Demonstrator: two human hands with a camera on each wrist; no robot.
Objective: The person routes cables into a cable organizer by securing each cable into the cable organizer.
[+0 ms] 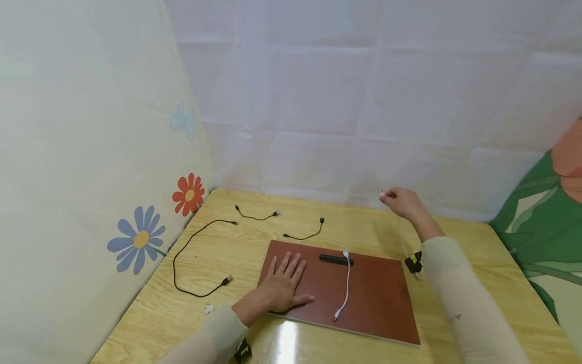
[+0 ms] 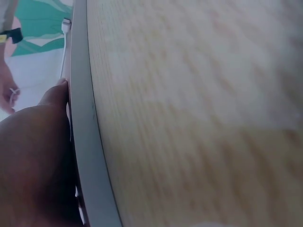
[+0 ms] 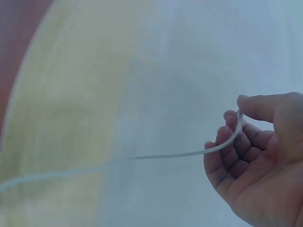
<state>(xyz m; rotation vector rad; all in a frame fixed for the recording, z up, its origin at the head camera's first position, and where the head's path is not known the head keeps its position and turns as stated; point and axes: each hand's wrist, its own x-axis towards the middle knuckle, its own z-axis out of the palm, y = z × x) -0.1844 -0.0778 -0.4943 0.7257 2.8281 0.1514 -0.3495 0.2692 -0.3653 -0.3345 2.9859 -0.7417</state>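
Note:
My right hand (image 1: 402, 202) is raised over the far right of the table, pinching one end of a white cable (image 3: 175, 155) between thumb and fingertips. The rest of that cable hangs down toward the table, partly hidden behind the sleeve. In the right wrist view the right hand (image 3: 260, 156) has its other fingers loosely curled. My left hand (image 1: 282, 288) lies flat, fingers spread, on the left part of a reddish-brown board (image 1: 382, 298). A short white USB cable (image 1: 347, 283) lies across the board, its plug overlapping a black bar (image 1: 334, 259).
Left of the board lies a long black USB cable (image 1: 175, 268). Two short black cables, one far left (image 1: 254, 218) and one behind the board (image 1: 304, 237), rest on the wooden table (image 1: 482, 273). A small white piece (image 1: 208, 308) sits near the left sleeve. Cloth walls (image 1: 295, 101) border the table.

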